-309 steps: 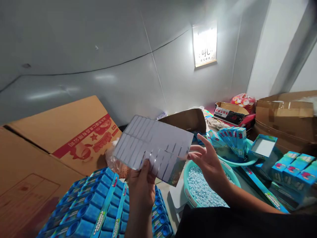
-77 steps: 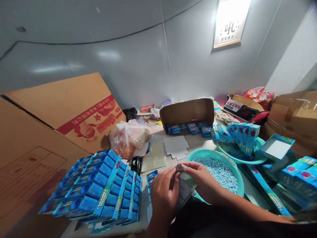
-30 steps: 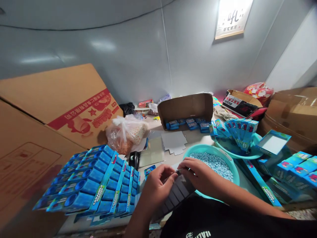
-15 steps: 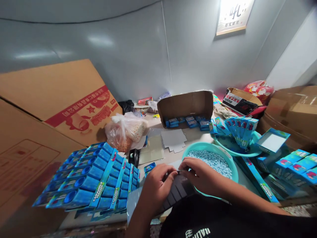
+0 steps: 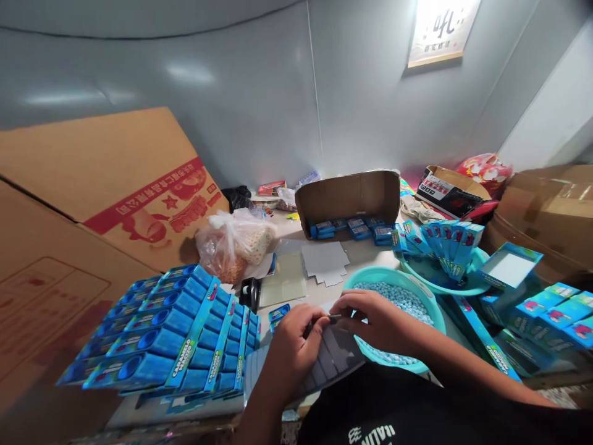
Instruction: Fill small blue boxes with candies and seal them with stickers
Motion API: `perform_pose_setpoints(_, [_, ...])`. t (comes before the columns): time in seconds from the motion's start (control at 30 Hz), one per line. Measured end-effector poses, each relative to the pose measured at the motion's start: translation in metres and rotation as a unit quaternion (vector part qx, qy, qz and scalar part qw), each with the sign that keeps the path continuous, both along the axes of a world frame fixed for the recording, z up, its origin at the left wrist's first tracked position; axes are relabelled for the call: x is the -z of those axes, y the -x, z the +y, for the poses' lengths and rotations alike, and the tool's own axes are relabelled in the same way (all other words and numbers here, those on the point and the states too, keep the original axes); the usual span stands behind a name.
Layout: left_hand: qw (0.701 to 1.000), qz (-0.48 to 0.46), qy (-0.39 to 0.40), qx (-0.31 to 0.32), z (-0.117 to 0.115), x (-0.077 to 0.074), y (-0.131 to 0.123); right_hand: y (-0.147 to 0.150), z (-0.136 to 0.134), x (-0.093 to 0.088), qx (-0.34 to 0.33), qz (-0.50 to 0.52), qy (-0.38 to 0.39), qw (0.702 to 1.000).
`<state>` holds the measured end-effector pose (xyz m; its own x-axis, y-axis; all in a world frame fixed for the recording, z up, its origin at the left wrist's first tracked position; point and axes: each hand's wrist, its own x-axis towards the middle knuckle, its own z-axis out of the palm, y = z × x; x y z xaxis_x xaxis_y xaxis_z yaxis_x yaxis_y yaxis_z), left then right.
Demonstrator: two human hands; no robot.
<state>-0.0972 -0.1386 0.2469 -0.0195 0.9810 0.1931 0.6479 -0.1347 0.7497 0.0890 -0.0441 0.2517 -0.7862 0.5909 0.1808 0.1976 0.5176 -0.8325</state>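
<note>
My left hand [image 5: 299, 334] is closed, thumb and finger pinching the upper edge of a grey cardboard piece [image 5: 336, 355] with several crease-like bands across it. My right hand [image 5: 373, 318] meets it from the right, its fingertips closed on a small grey tab at that same edge. The cardboard lies low in front of my body, and its lower part is partly covered by my left forearm and shirt. Just behind my right hand stands a turquoise basin [image 5: 438, 309] of small pale blue candies [image 5: 398, 296]. A small blue pack [image 5: 279, 313] lies beyond my left hand.
Stacked blue display boxes [image 5: 185, 334] fill the left, beside a big carton [image 5: 102, 179]. At the back stands an open cardboard box [image 5: 347, 191] with blue packs. A second basin [image 5: 484, 262] and blue boxes [image 5: 556, 309] crowd the right. Flat white card [image 5: 324, 259] lies mid-table.
My right hand has shifted slightly left and up along the cardboard edge. The cardboard has tilted a little, showing more of its banded surface. My left hand keeps its pinch.
</note>
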Motion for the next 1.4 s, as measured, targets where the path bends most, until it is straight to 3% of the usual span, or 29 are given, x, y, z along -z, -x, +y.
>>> perform_pose_setpoints(0.1, [0.999,0.016,-0.018,0.021,0.001,0.001,0.000,0.000,0.001,0.006,0.022,-0.008,0.041,0.999])
perform_pose_setpoints(0.2, [0.998,0.026,-0.040,0.033,0.001,0.000,0.000,0.000,-0.002,0.012,0.043,0.025,0.145,0.988])
perform_pose_setpoints(0.3, [0.997,0.023,-0.059,0.039,0.000,-0.001,0.001,-0.001,-0.006,0.013,0.027,0.081,0.235,0.968])
perform_pose_setpoints(0.37, [0.996,0.033,-0.065,0.051,-0.001,-0.002,0.001,-0.001,-0.008,0.013,0.015,0.099,0.250,0.963])
perform_pose_setpoints(0.53, [0.995,0.048,-0.071,0.043,-0.003,-0.001,0.002,0.004,-0.012,0.013,0.059,0.095,0.207,0.972])
perform_pose_setpoints(0.67, [0.989,0.037,-0.141,-0.003,-0.002,0.003,0.001,0.008,-0.014,0.009,0.101,0.105,0.187,0.971])
perform_pose_setpoints(0.9, [0.966,0.096,-0.242,-0.007,-0.004,0.009,-0.004,0.010,-0.017,0.006,0.115,0.145,0.156,0.970])
perform_pose_setpoints(1.4, [0.929,0.164,-0.331,-0.028,-0.009,0.020,-0.011,0.013,-0.019,0.011,0.143,0.168,0.140,0.965])
